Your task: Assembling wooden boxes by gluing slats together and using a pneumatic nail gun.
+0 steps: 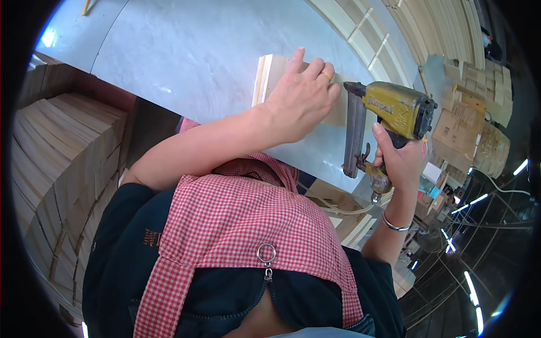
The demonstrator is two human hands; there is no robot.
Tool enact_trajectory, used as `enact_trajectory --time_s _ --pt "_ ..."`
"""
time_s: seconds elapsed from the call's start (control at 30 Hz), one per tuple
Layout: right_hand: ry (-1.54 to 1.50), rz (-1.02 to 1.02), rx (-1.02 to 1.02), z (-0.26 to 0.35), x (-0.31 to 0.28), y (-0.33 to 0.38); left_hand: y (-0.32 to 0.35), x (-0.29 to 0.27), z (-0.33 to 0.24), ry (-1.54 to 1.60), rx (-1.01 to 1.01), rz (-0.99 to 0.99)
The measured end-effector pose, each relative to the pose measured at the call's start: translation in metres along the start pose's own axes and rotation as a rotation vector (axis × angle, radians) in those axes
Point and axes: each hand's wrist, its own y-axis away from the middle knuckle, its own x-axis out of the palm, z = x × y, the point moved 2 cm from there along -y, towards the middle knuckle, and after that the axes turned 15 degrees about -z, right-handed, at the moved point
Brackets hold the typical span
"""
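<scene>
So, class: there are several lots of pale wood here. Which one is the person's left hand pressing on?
The wood pieces lying on the grey table, under the left hand. The stacks at left go untouched; the right hand grips a yellow nail gun.

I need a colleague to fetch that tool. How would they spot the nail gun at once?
Start at the pale grey workbench, then find the light wooden panel under the left hand. Just right of it, the right hand grips the nail gun: the only yellow metal thing among bare wood.

Yellow nail gun (394,112) beside pale wooden board (270,76)
</scene>
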Motion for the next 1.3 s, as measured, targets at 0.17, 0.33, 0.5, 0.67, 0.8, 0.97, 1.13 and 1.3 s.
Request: enact_trajectory --time_s 0.17,0.33,0.5,0.67,0.8,0.97,1.13,1.3 --pt "-0.009 0.045 -0.039 -0.004 -0.002 -0.009 -0.004 0.005 0.008 0.060 -0.021 0.046" --pt "-0.004 0.063 -0.064 -0.002 0.000 -0.014 -0.007 0.003 0.009 0.096 -0.040 0.066" --pt "0.001 0.057 -0.068 -0.002 0.001 -0.016 -0.007 0.006 0.009 0.104 -0.039 0.054" --pt "-0.026 0.059 -0.054 0.001 0.002 -0.017 -0.008 0.006 0.009 0.113 -0.043 0.052" --pt "-0.029 0.028 -0.035 0.002 0.005 -0.013 -0.009 0.005 0.009 0.124 -0.043 0.042" --pt "-0.005 0.012 0.006 0.001 0.003 -0.015 -0.009 0.005 0.008 0.130 -0.029 -0.015" --pt "-0.031 -0.001 0.025 -0.005 -0.003 -0.013 -0.006 0.010 0.007 0.111 0.003 -0.090" --pt "-0.106 -0.231 -0.030 -0.033 -0.024 0.002 -0.004 0.015 0.011 0.102 0.075 -0.112"
